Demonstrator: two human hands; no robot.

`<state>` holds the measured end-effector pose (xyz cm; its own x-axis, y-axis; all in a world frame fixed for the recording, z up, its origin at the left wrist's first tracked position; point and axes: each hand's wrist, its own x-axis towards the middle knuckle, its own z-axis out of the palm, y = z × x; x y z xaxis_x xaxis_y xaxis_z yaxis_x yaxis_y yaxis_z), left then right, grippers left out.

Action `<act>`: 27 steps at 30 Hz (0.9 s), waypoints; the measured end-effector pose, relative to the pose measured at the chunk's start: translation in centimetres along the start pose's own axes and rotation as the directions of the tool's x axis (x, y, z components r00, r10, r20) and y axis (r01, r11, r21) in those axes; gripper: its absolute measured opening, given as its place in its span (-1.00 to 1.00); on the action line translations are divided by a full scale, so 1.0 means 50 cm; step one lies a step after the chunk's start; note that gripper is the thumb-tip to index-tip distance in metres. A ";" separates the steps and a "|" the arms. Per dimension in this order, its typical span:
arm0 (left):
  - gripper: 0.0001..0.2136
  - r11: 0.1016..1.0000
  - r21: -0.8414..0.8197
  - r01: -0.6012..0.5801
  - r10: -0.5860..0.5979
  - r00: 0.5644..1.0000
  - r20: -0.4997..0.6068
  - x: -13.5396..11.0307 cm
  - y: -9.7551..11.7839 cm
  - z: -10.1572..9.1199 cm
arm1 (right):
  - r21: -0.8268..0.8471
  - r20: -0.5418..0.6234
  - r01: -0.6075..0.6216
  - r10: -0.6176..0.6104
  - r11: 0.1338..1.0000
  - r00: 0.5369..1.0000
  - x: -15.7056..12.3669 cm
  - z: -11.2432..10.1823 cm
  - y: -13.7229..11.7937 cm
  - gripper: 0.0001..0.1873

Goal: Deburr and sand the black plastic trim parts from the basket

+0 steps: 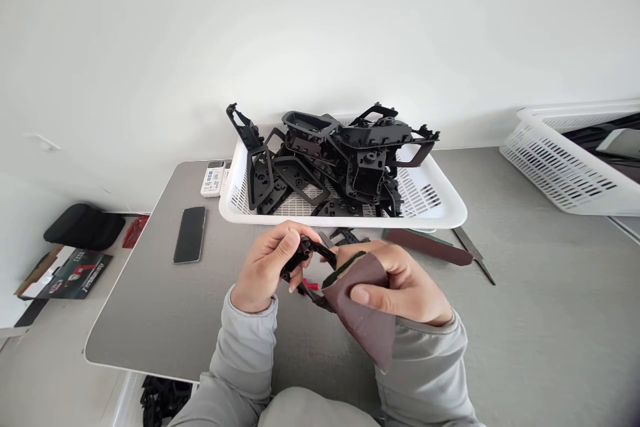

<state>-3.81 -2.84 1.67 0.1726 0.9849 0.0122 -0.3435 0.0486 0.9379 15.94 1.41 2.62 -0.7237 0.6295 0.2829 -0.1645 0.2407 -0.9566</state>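
Observation:
My left hand (265, 267) grips a black moulded plastic part (303, 256) by one end, and a small red mark or tag (311, 285) shows just below it. My right hand (403, 283) pinches a folded sheet of brown sandpaper (361, 303) against the far end of that part, hiding some of it. Just ahead of both hands, a white perforated plastic tray (340, 217) holds a heap of similar black plastic parts (335, 160).
A smartphone (189, 235) lies on the grey table (140, 327) at left. A brown sanding strip (427, 247) and a narrow metal tool (473, 255) lie right of my hands. A second white basket (565, 167) stands at right, and more black parts (160, 401) lie below the table edge.

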 end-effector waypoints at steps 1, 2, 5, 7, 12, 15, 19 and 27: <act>-0.60 1.000 -0.002 0.008 -0.008 1.000 0.005 0.000 -0.001 0.000 | -0.010 0.051 0.005 -0.004 1.000 0.999 0.000 -0.003 -0.001 -0.63; -0.60 1.000 -0.003 0.015 -0.015 1.000 0.006 0.001 -0.001 -0.001 | -0.009 0.077 0.007 -0.006 1.000 0.997 0.000 -0.003 -0.002 -0.63; -0.60 1.000 0.025 -0.005 0.006 1.000 -0.016 0.003 -0.003 -0.002 | 0.047 -0.013 -0.015 0.015 0.999 1.000 -0.001 0.004 0.000 -0.62; -0.64 0.992 0.094 -0.088 0.095 0.992 -0.080 0.006 -0.005 -0.002 | 0.141 -0.164 -0.029 0.052 0.990 0.985 0.000 0.014 0.001 -0.63; -0.82 0.791 0.506 -0.344 0.504 0.835 -0.221 0.004 0.001 0.003 | 0.419 -0.344 -0.141 0.300 0.897 0.890 0.008 0.028 0.002 -0.65; -0.84 0.656 0.641 -0.398 0.605 0.785 -0.132 0.000 0.011 -0.001 | 0.486 -0.297 -0.224 0.401 0.844 0.866 0.012 0.025 -0.004 -0.63; -0.86 0.578 0.702 -0.415 0.586 0.810 -0.004 -0.002 0.023 -0.024 | 0.546 -0.217 -0.351 0.533 0.760 0.817 0.016 0.021 -0.011 -0.69; -0.83 0.398 0.838 -0.373 0.549 0.829 0.108 0.002 0.017 -0.054 | 0.593 -0.168 -0.456 0.656 0.664 0.736 0.027 0.033 -0.009 -0.65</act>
<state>-6.55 -2.23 1.53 0.0542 0.8248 0.5628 0.5722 -0.4876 0.6594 13.91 0.93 3.32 -0.5276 0.7454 -0.4075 -0.1763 -0.5653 -0.8059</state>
